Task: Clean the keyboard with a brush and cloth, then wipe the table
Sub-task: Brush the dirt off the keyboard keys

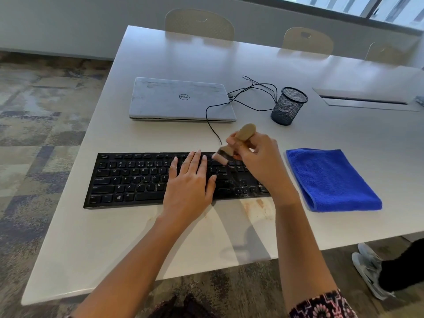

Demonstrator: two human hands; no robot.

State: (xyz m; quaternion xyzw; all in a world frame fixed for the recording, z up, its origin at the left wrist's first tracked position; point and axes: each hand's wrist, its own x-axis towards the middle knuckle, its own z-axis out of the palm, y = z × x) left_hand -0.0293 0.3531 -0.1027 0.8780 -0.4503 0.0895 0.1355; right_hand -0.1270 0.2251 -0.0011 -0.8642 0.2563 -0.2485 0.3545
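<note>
Across the middle of the desk (114,237) sits the black keyboard (137,180). The left hand (190,182) lies flat on its keys, fingers straight, steadying it. The right hand (259,161) has its fingers wrapped round the wooden brush (238,143), bristles on the top rows toward the keyboard's two o'clock. Brushing looks to be in progress. The folded blue cloth (332,180), at three o'clock of the keyboard, lies untouched, and the brownish smears (254,207) at its five o'clock are not yet wiped.
</note>
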